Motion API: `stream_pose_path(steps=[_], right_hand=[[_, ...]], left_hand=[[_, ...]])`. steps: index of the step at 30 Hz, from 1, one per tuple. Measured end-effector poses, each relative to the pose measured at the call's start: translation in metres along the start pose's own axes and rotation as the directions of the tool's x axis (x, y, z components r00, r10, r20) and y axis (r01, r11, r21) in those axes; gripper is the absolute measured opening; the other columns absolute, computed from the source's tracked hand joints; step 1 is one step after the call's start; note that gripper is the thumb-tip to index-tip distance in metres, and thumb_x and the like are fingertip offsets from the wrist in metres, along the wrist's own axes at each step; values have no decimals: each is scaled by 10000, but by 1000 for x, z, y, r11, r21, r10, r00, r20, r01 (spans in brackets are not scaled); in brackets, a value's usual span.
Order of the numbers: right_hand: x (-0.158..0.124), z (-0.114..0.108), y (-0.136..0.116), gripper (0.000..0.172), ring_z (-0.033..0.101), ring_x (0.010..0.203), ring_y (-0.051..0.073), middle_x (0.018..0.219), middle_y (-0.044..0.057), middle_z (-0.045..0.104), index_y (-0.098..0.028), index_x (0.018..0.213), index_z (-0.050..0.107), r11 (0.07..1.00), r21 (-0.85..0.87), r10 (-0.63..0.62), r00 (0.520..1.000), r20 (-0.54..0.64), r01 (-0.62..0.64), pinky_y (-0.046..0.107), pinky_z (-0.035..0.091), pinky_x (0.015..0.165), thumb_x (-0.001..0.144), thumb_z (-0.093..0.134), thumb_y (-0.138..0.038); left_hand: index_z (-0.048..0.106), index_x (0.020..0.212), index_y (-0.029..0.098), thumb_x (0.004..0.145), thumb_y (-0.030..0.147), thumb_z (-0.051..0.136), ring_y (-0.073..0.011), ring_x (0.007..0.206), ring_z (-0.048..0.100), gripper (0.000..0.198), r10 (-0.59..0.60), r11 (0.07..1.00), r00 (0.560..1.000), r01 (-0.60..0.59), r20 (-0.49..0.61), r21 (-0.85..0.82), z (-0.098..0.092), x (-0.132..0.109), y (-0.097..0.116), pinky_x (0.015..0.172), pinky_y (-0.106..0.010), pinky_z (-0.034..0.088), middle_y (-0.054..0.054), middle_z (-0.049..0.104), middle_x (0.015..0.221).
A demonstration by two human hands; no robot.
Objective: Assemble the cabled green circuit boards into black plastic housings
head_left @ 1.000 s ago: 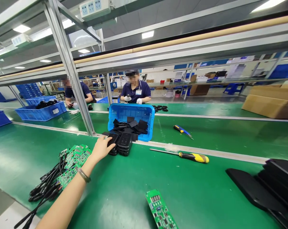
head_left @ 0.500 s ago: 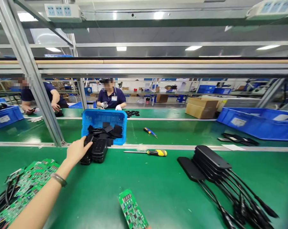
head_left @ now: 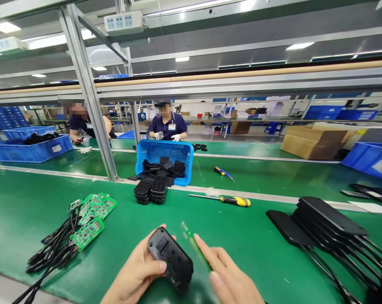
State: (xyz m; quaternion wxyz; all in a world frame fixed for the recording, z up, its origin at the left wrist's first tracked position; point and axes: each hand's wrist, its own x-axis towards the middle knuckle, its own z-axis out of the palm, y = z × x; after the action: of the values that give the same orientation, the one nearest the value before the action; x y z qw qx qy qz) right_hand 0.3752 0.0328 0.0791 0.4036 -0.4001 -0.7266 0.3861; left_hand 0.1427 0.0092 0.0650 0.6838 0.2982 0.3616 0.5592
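My left hand (head_left: 143,266) is closed around a black plastic housing shell (head_left: 172,257), its hollow inner side facing me. Close by on the right, my right hand (head_left: 227,270) grips a green circuit board (head_left: 197,249), seen nearly edge-on and a bit blurred. A small gap separates board and shell. Beyond my hands, more black housing shells (head_left: 159,189) stand in two stacks in front of a blue basket (head_left: 191,164). To the left lies a heap of green circuit boards (head_left: 88,232) with black cables.
A yellow-black screwdriver (head_left: 237,201) lies near the metal rail; a blue-yellow one (head_left: 222,172) lies behind it. Stacked black cased units (head_left: 330,217) with cables are at right. A metal post (head_left: 89,93) rises at left. Two people work across the bench.
My left hand has come back from the stacks by the basket with a black shell. The circuit board has turned edge-on beside it. The view has swung left.
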Motion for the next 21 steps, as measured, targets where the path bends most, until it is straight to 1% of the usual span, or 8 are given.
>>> stream_pose_path(steps=[1,2,3,5,9,12,16,21], right_hand=[[2,4,1,488,631,693,167,1061,67,664,-373,1413,521,982,-159,-92,995,45,98,256,533,652,936,506,-477],[4,9,4,518,654,727,178,1117,80,651,-373,1443,478,944,-280,-150,983,105,174,269,553,678,929,531,-406],[5,15,8,546,665,727,181,1141,93,640,-362,1456,462,903,-363,-183,970,161,231,273,567,676,918,552,-352],[5,25,16,572,672,712,175,1164,112,626,-333,1460,463,840,-447,-227,947,226,308,267,580,656,902,583,-297],[5,36,24,574,675,733,173,1209,127,620,-308,1454,471,789,-480,-275,919,283,384,268,590,675,898,610,-286],[5,35,21,589,679,763,184,1248,136,617,-304,1446,482,777,-475,-289,904,315,413,289,596,703,880,643,-284],[7,33,19,581,691,836,217,1281,149,615,-309,1417,521,741,-483,-329,879,344,466,312,603,722,858,676,-291],[9,33,20,611,703,861,225,1269,158,626,-318,1421,517,708,-523,-321,876,360,474,305,610,716,841,695,-254]], left_hand=[[569,1350,266,565,184,915,-352,1244,566,861,15,999,1000,-14,18,-49,2,-4,-5,978,-426,500,-127,625,1329],[578,1346,267,555,176,921,-344,1271,545,867,31,996,999,-28,33,-86,4,-8,-8,1030,-420,461,-120,625,1332],[591,1334,265,542,178,930,-341,1288,530,866,47,993,998,-42,39,-114,7,-10,-10,1066,-420,427,-116,629,1326],[611,1312,260,522,185,942,-344,1292,524,859,68,988,997,-64,22,-144,11,-14,-12,1098,-431,390,-114,645,1301],[603,1319,265,523,173,946,-341,1234,572,871,87,984,995,-93,-44,-152,12,-18,-13,1084,-442,396,-114,663,1267],[603,1325,264,535,182,946,-331,1190,598,866,87,988,994,-95,-72,-118,8,-20,-14,1049,-424,421,-117,672,1245],[615,1320,280,563,223,939,-315,1158,613,826,84,989,993,-93,-81,-117,5,-20,-19,1063,-425,400,-99,686,1214],[640,1291,302,599,249,926,-283,1122,626,750,121,986,980,-137,-156,-97,6,-18,-25,1053,-400,413,-78,688,1215]])
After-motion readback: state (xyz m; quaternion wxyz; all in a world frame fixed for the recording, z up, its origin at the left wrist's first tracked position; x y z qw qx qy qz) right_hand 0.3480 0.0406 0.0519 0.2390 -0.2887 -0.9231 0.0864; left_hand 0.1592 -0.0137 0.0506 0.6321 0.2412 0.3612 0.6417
